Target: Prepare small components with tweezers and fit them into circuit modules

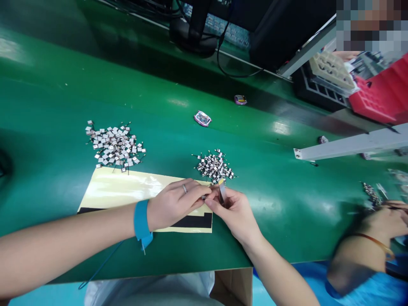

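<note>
My left hand (175,202), with a ring and a blue wrist strap (142,223), is closed in a pinch over a yellowish adhesive sheet (127,183) that has a black strip. A tiny component (204,196) sits at its fingertips, mostly hidden. Meeting it there are the thumb and forefinger of my right hand (231,208). Out of the right hand sticks a flat grey metal piece with a yellow end, which looks like tweezers (222,192). Just beyond the hands lies a small pile of wired components (214,166); a larger pile of similar ones (116,146) is at left.
Two small purple-rimmed devices (202,118) lie farther back on the green table (153,102). A monitor stand (194,38) and cables are behind. At right are a grey metal bar (344,142), trays (333,72), a red box (379,93) and a co-worker's hand (387,219).
</note>
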Demonstrator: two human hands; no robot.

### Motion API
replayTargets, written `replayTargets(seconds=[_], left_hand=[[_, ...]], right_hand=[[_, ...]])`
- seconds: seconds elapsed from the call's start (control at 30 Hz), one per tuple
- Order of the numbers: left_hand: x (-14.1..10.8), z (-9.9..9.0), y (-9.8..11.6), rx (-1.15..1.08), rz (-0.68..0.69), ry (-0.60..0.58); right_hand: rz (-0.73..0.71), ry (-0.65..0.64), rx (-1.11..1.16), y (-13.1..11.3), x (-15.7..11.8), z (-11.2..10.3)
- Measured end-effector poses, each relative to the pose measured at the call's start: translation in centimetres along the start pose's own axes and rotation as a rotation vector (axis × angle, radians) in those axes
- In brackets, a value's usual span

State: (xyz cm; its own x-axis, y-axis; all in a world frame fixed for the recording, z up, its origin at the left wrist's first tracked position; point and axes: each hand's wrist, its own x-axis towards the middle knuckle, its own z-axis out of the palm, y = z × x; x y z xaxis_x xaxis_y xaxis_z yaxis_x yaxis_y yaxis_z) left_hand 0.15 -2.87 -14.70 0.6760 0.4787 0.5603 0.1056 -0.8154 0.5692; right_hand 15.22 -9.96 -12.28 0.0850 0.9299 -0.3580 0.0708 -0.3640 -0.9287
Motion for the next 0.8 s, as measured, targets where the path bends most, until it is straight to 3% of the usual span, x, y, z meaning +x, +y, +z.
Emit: replayTargets(seconds=[0.13,0.33,0.53,0.8], left_hand=[[-0.06,0.05,-0.10,-0.022,-0.048,-0.023],[0.00,0.05,-0.16,-0.056,-0.066,-0.001],[0.16,0.04,-0.11,-0.020,-0.075,0.042],[0.07,0.05,-0.03,-0.010,-0.048,0.038]], right_hand=[[0.011,0.062,-0.074,0.23,0.11,0.08],[0.006,0.109,0.010,0.78,0.49,-0.14],[-0.054,0.032,0.189,0.57,0.54,-0.17],[-0.069,-0.006,0.192,0.57,0.62,0.10]])
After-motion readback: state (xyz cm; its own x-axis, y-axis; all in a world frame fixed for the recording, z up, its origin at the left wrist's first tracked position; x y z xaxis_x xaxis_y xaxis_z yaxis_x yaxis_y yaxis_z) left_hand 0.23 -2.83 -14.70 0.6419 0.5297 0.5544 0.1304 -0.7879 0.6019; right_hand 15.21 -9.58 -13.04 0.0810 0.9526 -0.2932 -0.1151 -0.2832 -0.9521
